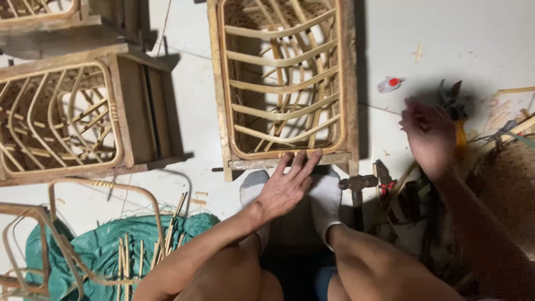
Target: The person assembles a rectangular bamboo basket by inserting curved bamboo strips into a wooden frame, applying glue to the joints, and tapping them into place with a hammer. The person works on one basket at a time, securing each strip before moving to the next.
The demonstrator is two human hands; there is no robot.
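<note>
Left hand (pixel 287 187) lies flat and open, palm down, fingers spread on the near wooden edge of a rattan chair frame (pixel 284 83) that lies on the pale tiled floor (pixel 473 39) straight ahead of the person. Right hand (pixel 429 136) hovers off to the right, open with loose fingers, blurred, holding nothing; it is just beside a pair of dark cutters with a yellow handle (pixel 454 111).

From the head view, looking down: the frame is a wooden rectangle filled with curved cane slats and a woven panel behind them. It looks light for its bulk and stiff along the wooden rails, while the thin slats likely flex and could crack under a squeeze. The solid rails at the edge, where the left hand rests, seem the safest place to take hold.

Two feet in white socks (pixel 326 198) sit just below the frame. A hammer (pixel 359 187) lies beside the right foot. A second rattan frame (pixel 67 117) lies to the left, well apart. Loose cane sticks rest on a green cloth (pixel 100 251) at lower left. A small white and red bottle (pixel 389 84) lies on the floor near the cutters.
</note>
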